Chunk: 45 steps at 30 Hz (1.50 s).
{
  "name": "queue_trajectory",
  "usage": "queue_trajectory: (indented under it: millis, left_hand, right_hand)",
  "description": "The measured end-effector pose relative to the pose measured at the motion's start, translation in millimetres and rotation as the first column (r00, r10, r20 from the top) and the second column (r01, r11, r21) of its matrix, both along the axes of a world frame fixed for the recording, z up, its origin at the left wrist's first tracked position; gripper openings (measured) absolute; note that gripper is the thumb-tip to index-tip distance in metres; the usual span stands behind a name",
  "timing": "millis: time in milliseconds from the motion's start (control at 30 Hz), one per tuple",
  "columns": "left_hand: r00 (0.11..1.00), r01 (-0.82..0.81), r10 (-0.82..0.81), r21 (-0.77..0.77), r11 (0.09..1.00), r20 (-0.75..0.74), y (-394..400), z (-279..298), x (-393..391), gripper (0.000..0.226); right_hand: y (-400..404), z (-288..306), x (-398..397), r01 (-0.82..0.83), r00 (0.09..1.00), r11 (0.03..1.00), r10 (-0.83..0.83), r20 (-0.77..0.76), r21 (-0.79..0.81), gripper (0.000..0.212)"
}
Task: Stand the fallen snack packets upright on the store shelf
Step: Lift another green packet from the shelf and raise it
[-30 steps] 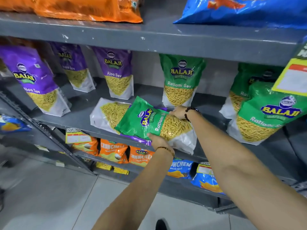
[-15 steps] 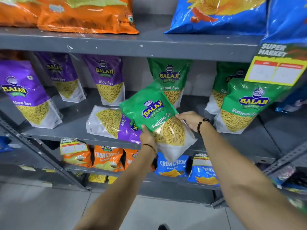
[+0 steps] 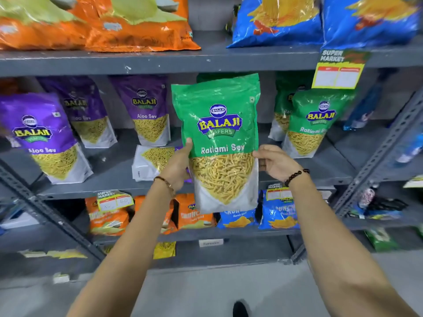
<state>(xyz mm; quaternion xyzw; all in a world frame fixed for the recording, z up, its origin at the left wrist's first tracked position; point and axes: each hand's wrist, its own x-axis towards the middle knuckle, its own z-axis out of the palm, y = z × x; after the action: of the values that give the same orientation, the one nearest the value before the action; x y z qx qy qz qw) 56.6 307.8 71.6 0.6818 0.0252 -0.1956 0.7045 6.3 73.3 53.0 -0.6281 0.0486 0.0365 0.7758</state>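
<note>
A green Ratlami Sev packet [image 3: 219, 124] is held upright in the air in front of the middle shelf [image 3: 114, 186]. My left hand [image 3: 178, 165] grips its left edge and my right hand [image 3: 274, 163] grips its right edge. Behind my left hand a purple Aloo Sev packet [image 3: 151, 161] lies flat on the shelf, partly hidden. Purple Aloo Sev packets [image 3: 45, 143] stand upright to the left, and green Ratlami Sev packets [image 3: 313, 124] stand upright to the right.
The shelf above [image 3: 206, 60] carries orange bags [image 3: 103, 24] and blue bags [image 3: 286, 19]. A yellow price tag [image 3: 336, 72] hangs from its edge at right. Orange and blue packets [image 3: 194, 213] fill the lower shelf. Slanted metal braces [image 3: 377, 152] flank the rack.
The green packet has been lifted off the fallen purple packet and turned from tilted to upright, with both hands moving to its sides. The camera has tipped upward.
</note>
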Motion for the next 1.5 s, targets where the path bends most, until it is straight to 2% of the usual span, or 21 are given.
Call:
queue_trajectory:
  millis: [133,167,233,267,367,467,567,667,800,900,1133,1233,1300,1367,1400,1467,1500]
  left_hand:
    - [0.999,0.032,-0.031,-0.026,0.999,0.019,9,3,0,0.034]
    - [0.999,0.045,-0.044,-0.018,0.999,0.030,11,3,1,0.033]
    - [0.997,0.068,-0.067,-0.026,0.997,0.034,11,3,2,0.030]
    - [0.997,0.072,-0.071,-0.036,0.997,0.032,10,2,4,0.029]
    - [0.994,0.110,-0.110,-0.037,0.993,0.017,2,-4,15,0.030]
    - [0.994,0.111,-0.111,-0.038,0.993,0.004,-12,-13,33,0.035]
    - [0.992,0.122,-0.122,0.004,0.992,0.006,-34,-22,60,0.048]
    - [0.991,0.128,-0.127,-0.011,0.992,0.048,-60,-23,84,0.043]
    - [0.984,0.123,-0.122,-0.002,0.992,0.126,-90,-20,113,0.041]
    - [0.987,0.127,-0.118,-0.082,0.989,0.107,-105,-27,130,0.040]
    - [0.976,0.195,-0.188,-0.055,0.979,0.106,-117,-46,143,0.020]
    - [0.970,0.216,-0.209,-0.051,0.975,0.123,-115,-48,147,0.028]
    - [0.963,0.237,-0.237,0.017,0.971,0.126,-108,-49,149,0.035]
    - [0.959,0.231,-0.246,0.114,0.966,0.142,-93,-52,157,0.035]
    - [0.957,0.209,-0.235,0.156,0.965,0.170,-81,-54,164,0.033]
    - [0.941,0.122,-0.213,0.325,0.938,0.263,-49,-60,184,0.029]
    - [0.917,0.077,-0.251,0.480,0.874,0.310,-30,-61,194,0.029]
  right_hand:
    - [4,11,-10,-0.019,1.000,1.000,0.019,0.021,-0.002,0.056]
    - [3,12,-12,-0.023,0.999,1.000,0.023,0.024,-0.007,0.049]
    - [2,14,-13,-0.059,0.998,0.998,0.058,0.025,0.007,0.019]
    - [0,13,-12,-0.064,0.998,0.998,0.063,0.028,0.021,0.012]
    - [-11,4,-1,-0.032,0.999,0.999,0.032,0.015,0.013,0.027]
    - [-19,-2,11,0.040,0.999,0.999,-0.040,0.023,0.002,0.019]
    - [-33,-13,31,0.157,0.988,0.985,-0.155,0.020,-0.078,0.023]
    - [-48,-21,54,0.277,0.961,0.948,-0.276,0.030,-0.154,0.021]
    - [-63,-23,82,0.406,0.914,0.907,-0.404,0.043,-0.114,0.021]
    - [-74,-30,101,0.461,0.887,0.881,-0.460,0.035,-0.104,0.018]
    - [-81,-53,106,0.527,0.848,0.849,-0.529,-0.045,-0.050,0.018]
    - [-76,-51,106,0.551,0.834,0.835,-0.551,-0.040,-0.019,0.019]
    - [-72,-51,105,0.574,0.817,0.818,-0.575,-0.044,-0.018,0.018]
    - [-68,-55,104,0.604,0.794,0.796,-0.605,-0.060,-0.029,0.013]
    - [-64,-55,102,0.629,0.772,0.776,-0.631,-0.078,-0.045,0.017]
    - [-53,-59,97,0.726,0.680,0.687,-0.724,-0.120,-0.032,0.023]
    - [-46,-62,96,0.776,0.622,0.630,-0.770,-0.143,-0.014,0.023]
